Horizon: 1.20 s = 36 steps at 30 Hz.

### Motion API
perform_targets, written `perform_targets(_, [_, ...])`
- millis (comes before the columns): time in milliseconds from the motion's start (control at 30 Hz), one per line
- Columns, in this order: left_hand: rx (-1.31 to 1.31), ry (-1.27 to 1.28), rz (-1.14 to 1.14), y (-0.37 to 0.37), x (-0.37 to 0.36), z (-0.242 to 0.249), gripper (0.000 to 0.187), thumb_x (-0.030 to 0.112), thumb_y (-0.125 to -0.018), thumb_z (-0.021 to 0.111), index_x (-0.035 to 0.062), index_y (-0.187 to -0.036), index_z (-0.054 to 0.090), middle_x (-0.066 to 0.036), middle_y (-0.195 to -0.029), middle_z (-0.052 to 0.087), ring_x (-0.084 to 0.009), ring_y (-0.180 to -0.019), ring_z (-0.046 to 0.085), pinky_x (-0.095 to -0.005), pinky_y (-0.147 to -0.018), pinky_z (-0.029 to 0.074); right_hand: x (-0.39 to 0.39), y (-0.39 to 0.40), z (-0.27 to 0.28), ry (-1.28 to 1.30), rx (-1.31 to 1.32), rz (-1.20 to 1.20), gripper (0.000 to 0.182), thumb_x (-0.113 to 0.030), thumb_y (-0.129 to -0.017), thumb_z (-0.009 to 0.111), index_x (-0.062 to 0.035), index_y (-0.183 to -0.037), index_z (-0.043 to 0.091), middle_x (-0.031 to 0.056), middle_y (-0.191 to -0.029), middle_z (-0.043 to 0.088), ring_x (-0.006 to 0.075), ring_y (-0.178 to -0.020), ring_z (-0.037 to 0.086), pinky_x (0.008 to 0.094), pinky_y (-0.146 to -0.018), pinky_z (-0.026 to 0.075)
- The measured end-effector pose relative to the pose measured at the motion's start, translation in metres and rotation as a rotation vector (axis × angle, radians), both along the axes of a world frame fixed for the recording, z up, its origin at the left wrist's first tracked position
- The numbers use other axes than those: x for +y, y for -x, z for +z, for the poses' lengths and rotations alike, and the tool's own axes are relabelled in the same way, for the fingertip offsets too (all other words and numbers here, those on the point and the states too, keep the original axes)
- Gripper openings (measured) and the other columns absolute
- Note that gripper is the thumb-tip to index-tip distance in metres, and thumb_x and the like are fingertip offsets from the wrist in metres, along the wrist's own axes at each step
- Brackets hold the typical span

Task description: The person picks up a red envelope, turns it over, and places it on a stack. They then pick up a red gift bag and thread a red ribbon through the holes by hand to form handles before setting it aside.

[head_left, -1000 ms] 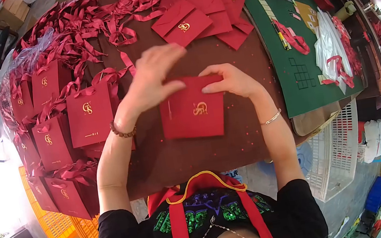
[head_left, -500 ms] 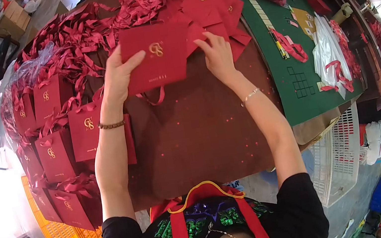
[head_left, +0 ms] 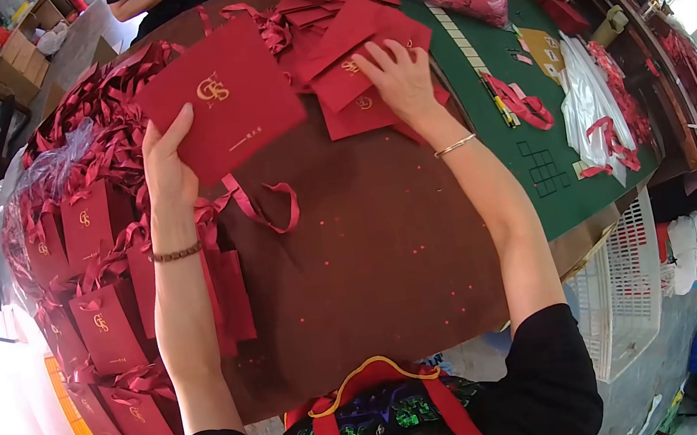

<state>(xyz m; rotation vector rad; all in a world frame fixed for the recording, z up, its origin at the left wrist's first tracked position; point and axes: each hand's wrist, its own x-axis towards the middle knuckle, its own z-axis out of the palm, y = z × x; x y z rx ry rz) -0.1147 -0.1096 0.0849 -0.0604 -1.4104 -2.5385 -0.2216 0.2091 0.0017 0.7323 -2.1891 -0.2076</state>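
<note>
As left hand (head_left: pixel 171 162) shifts bag (head_left: pixel 236 105) leftward | right hand (head_left: pixel 407 86) now over pile (head_left: pixel 342 39)

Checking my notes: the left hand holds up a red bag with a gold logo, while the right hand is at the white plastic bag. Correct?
No: the head view shows the right hand at the pile of red bags; the left hand holds the red bag as stated.
</note>
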Motion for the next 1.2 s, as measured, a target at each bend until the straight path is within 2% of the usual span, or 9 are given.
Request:
perform_targets(233, [0.003,0.126,-0.179,0.059,0.051,-0.034,0.031,0.004,-0.084,0.061,0.0045,-0.114,0.055,-0.005,-0.109,0.061,-0.0161,-0.098,0.059,-0.0302,-0.087,0.047,0.028,-0.021,-0.040,0.048,-0.354,-0.199,0.062,-0.008,-0.071,0.056,-0.0200,-0.131,0.045,0.0072,-0.137,0.039,0.0291,-0.125,0.037,0.0534,-0.098,0.029])
perform_targets(333, [0.004,0.096,-0.151,0.069,0.065,-0.043,0.029,0.004,-0.083,0.062,0.0032,-0.112,0.056,-0.005,-0.107,0.062,-0.0161,-0.095,0.060,-0.0303,-0.084,0.049,0.028,-0.016,-0.039,0.708,-0.452,-0.177,0.072,-0.026,-0.076,0.066,-0.0135,-0.138,0.032,0.0229,-0.136,0.036,0.0341,-0.128,0.032,0.0452,-0.106,0.025])
perform_targets(467, [-0.117,0.054,-0.118,0.074,0.070,-0.068,0.032,0.004,-0.082,0.062,0.0050,-0.114,0.055,-0.006,-0.110,0.061,-0.0192,-0.100,0.058,-0.0356,-0.089,0.047,0.029,0.005,-0.027,1.158,-0.897,-0.236,0.105,-0.037,-0.065,0.078,0.0037,-0.140,0.017,0.0242,-0.131,0.041,0.0332,-0.117,0.046,0.0361,-0.100,0.036])
perform_targets(667, [-0.378,-0.275,-0.008,0.075,0.082,-0.122,0.035,-0.001,-0.083,0.056,0.0046,-0.118,0.050,-0.008,-0.114,0.058,-0.0246,-0.106,0.055,-0.0409,-0.090,0.047,0.000,0.009,-0.046,1.496,-1.381,0.141,0.084,-0.022,-0.073,0.073,0.0028,-0.137,0.025,0.0199,-0.130,0.046,0.0288,-0.119,0.046,0.0346,-0.097,0.038])
perform_targets(833, [-0.372,-0.350,-0.049,0.065,0.066,-0.098,0.038,0.000,-0.082,0.059,0.0067,-0.119,0.049,-0.007,-0.114,0.057,-0.0237,-0.105,0.055,-0.0418,-0.090,0.047,-0.001,-0.026,-0.017,1.604,-1.439,0.241,0.078,-0.006,-0.079,0.065,0.0009,-0.141,0.018,0.0160,-0.129,0.045,0.0240,-0.114,0.049,0.0330,-0.095,0.041])
perform_targets(967, [0.066,0.075,-0.059,0.027,0.058,-0.024,0.029,0.002,-0.083,0.059,0.0077,-0.112,0.056,-0.004,-0.112,0.059,-0.0216,-0.103,0.056,-0.0374,-0.089,0.047,0.026,-0.065,0.006,1.726,-1.551,0.373,0.067,-0.001,-0.080,0.060,-0.0049,-0.139,0.028,0.0135,-0.126,0.049,0.0225,-0.106,0.056,0.0338,-0.090,0.047])
perform_targets(1033, [0.429,0.938,0.113,0.006,0.064,-0.006,0.024,0.000,-0.081,0.059,0.0072,-0.104,0.062,-0.006,-0.105,0.061,-0.0227,-0.098,0.058,-0.0355,-0.087,0.046,0.037,-0.080,0.007,1.643,-1.862,0.324,0.057,-0.003,-0.082,0.058,-0.0031,-0.134,0.036,0.0130,-0.126,0.050,0.0244,-0.107,0.056,0.0352,-0.092,0.046])
perform_targets(1100, [0.779,1.246,-0.061,-0.014,0.080,0.003,0.022,0.003,-0.079,0.061,0.0084,-0.100,0.064,-0.008,-0.105,0.061,-0.0257,-0.100,0.056,-0.0360,-0.087,0.043,0.040,-0.101,-0.003,1.805,-1.907,0.337,0.048,-0.006,-0.085,0.054,-0.0035,-0.131,0.041,0.0124,-0.120,0.054,0.0233,-0.105,0.057,0.0358,-0.091,0.047])
perform_targets(1200, [0.783,1.261,-0.464,-0.047,0.093,-0.010,0.037,0.029,-0.079,0.064,0.0083,-0.109,0.061,-0.011,-0.110,0.059,-0.0293,-0.106,0.051,-0.0391,-0.091,0.039,0.036,-0.141,-0.005,2.111,-1.985,0.414,0.038,-0.012,-0.090,0.047,-0.0036,-0.127,0.046,0.0125,-0.115,0.057,0.0227,-0.103,0.058,0.0364,-0.091,0.048])
